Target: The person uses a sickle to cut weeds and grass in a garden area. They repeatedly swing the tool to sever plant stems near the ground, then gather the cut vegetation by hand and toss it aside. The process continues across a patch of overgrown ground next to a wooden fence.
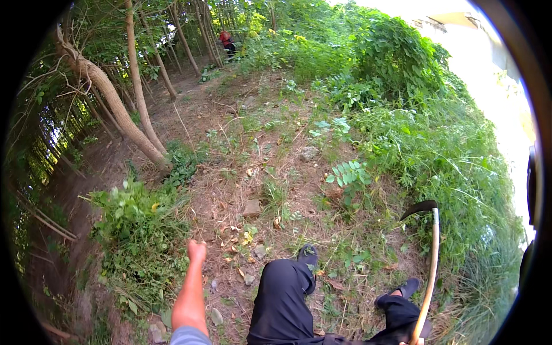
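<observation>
At the bottom edge, mostly cut off, my right hand [412, 342] grips the long wooden handle [433, 263] of a sickle. Its dark curved blade [419, 208] points left, close to the tall grass on the right. My left hand [197, 251] reaches forward with its fingers curled in, and nothing shows in it. Just left of that hand lies a heap of cut weeds and grass [142, 237]. My legs in dark trousers [282, 302] stand apart on the ground, with dark shoes [307, 255] on the feet.
Dense grass and weeds [431, 142] line the right side, below a vine-covered bush [396, 56]. A leaning tree trunk [112, 99] rises at left. Stones [309, 153], a brick-like block [252, 208] and dry leaves dot the ground. Another person [226, 42] is far off among the trees.
</observation>
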Motion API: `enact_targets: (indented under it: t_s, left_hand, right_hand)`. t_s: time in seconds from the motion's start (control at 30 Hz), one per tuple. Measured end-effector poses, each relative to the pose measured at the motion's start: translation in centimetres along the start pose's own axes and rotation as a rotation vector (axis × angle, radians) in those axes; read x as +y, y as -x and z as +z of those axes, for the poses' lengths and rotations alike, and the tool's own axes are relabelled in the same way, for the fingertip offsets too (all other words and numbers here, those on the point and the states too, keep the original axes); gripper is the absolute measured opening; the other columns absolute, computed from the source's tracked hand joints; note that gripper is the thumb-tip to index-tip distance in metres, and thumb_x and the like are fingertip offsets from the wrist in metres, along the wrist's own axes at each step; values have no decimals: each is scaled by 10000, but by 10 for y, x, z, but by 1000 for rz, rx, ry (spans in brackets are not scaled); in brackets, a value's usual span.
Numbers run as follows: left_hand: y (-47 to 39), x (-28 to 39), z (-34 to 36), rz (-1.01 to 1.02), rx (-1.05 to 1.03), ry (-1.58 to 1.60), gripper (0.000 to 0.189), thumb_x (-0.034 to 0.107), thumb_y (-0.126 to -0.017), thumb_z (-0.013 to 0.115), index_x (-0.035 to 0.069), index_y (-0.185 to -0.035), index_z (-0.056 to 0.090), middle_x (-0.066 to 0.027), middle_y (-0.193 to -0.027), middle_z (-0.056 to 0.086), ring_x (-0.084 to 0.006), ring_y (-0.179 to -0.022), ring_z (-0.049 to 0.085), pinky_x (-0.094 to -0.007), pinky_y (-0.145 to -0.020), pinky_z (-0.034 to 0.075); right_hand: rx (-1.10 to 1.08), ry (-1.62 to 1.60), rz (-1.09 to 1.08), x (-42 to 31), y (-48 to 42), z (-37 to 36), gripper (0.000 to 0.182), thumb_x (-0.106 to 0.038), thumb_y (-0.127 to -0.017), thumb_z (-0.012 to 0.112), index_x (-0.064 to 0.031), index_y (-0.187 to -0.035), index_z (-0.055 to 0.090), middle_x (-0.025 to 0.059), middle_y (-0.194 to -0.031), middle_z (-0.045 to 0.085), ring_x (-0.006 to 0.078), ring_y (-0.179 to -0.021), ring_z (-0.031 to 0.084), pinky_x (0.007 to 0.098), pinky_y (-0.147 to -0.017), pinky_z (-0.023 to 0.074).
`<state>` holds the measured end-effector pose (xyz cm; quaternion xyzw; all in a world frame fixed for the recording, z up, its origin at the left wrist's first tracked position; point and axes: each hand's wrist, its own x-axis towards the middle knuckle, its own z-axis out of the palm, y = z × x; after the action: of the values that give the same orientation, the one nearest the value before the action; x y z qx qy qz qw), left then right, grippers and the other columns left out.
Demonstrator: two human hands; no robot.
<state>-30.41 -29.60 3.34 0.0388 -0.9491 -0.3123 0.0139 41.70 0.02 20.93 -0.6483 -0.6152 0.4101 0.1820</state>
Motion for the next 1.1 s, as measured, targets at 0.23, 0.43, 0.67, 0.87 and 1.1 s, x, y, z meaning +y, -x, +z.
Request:
enact_targets:
  t_s: [0.23,0.43,0.67,0.87,1.1]
  left_hand:
    - [156,129,129,352,-590,92,505,314,-859,653,-87,-1163,609,-261,-1115,659,-338,-1074,635,-400,-947,470]
    - [201,283,98,632,-807,408,406,232,-931,619,-79,-1189,589,-206,-1121,676,-244,-1041,659,-344,-908,512]
    - [262,358,87,899,-950,523,351,202,-933,644,-36,-1187,596,-110,-1052,684,-169,-979,647,-305,-865,518]
    - [273,403,119,1015,-950,314,384,239,-930,637,-35,-1195,599,-183,-1075,688,-225,-1001,666,-341,-889,519]
    - [256,381,271,823,-1017,-91,431,331,-851,657,-26,-1090,631,-250,-1063,668,-365,-984,658,-436,-872,508]
  right_hand:
    - [241,215,41,23,-3,-10,293,-144,-709,703,18,-826,490,142,-677,523,264,-639,525,400,-629,435]
    - [237,-16,197,28,-3,-7,275,-141,-714,697,36,-823,518,140,-680,549,243,-629,541,389,-607,446]
    - [159,-36,151,27,-8,-4,205,-76,-757,663,-5,-833,487,40,-614,486,136,-416,459,301,-373,369]
    - [107,42,178,22,-13,-10,204,-86,-753,667,-9,-820,490,39,-613,487,133,-423,465,293,-387,373]
    - [122,167,282,-8,-20,-5,262,-114,-731,701,14,-847,505,74,-658,489,182,-614,462,351,-589,416]
